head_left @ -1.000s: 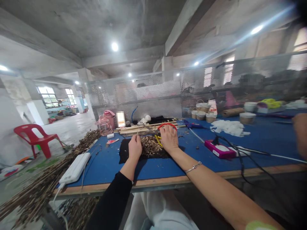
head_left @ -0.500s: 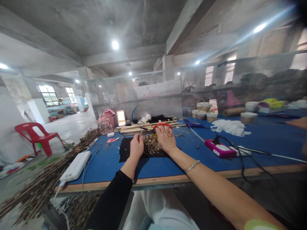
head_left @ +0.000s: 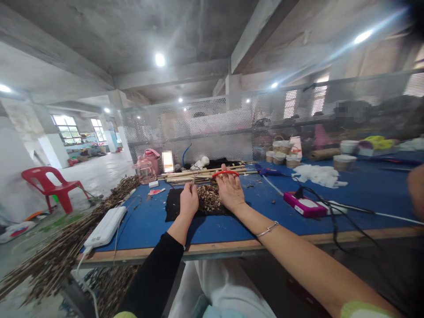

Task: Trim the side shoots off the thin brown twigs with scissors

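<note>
My right hand [head_left: 232, 191] holds red-handled scissors [head_left: 225, 173], its fingers through the handle and its palm over a heap of small brown cut pieces [head_left: 209, 198]. The blades are largely hidden from this angle. Just left of the heap, my left hand [head_left: 189, 198] is closed in a pinch on what looks like a thin dry twig [head_left: 193, 180]; only a bit of it shows above the fingers. Under the heap and my left hand lies a black cloth [head_left: 172, 205] on the blue tabletop.
Bundled dry stems [head_left: 66, 238] hang over the table's left side beside a white power bank [head_left: 105, 226]. Long pale sticks [head_left: 185, 179] lie behind my hands. Rightward are a blue glue gun [head_left: 268, 171], a magenta box [head_left: 303, 205], black cables, white fluff [head_left: 319, 176] and small pots [head_left: 278, 157].
The scissors have shifted slightly and their blades show less now. My right fingers look straighter. My left hand stays nearly in place. At the far right, another person's hand has drawn back.
</note>
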`<state>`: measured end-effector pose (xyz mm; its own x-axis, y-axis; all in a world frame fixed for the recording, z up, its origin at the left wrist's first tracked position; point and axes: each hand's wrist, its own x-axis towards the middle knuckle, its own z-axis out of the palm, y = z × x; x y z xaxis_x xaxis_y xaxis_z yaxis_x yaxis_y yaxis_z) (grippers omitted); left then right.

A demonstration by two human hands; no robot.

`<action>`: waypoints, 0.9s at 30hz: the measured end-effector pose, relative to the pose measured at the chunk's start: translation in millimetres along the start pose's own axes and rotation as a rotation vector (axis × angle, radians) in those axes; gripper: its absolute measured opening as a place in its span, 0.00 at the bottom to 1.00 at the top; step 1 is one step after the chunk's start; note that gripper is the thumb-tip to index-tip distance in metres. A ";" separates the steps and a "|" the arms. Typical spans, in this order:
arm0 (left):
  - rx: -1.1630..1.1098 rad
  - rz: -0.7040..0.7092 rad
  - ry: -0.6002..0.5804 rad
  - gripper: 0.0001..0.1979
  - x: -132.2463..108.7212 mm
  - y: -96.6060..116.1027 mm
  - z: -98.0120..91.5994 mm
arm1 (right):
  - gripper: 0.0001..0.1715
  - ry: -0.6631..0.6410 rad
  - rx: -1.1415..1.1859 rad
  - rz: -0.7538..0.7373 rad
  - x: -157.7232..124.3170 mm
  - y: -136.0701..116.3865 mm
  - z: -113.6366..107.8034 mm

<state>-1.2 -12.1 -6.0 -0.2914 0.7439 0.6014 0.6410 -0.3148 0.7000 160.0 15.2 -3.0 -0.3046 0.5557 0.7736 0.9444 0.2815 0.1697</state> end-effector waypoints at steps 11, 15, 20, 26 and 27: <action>0.016 0.026 -0.006 0.11 -2.8 1.7 1.5 | 0.36 -0.030 0.018 -0.049 -0.8 -3.1 1.8; 0.016 0.086 -0.046 0.09 -5.4 5.6 2.4 | 0.36 -0.024 0.035 -0.034 -1.7 -6.3 -1.9; 0.191 0.136 -0.046 0.13 1.9 6.8 7.2 | 0.36 -0.010 0.054 -0.054 -2.7 -8.2 -4.3; 0.391 0.290 -0.052 0.15 10.4 6.5 13.2 | 0.40 0.028 0.060 -0.073 -3.6 -9.3 -1.0; 0.416 0.302 -0.045 0.16 10.7 6.1 13.4 | 0.40 0.036 0.063 -0.072 -3.7 -9.4 -0.7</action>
<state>9.2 1.9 -0.5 -0.0246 0.6834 0.7296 0.9226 -0.2655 0.2798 152.3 10.0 -7.0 -0.3653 0.5044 0.7824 0.9104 0.3689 0.1873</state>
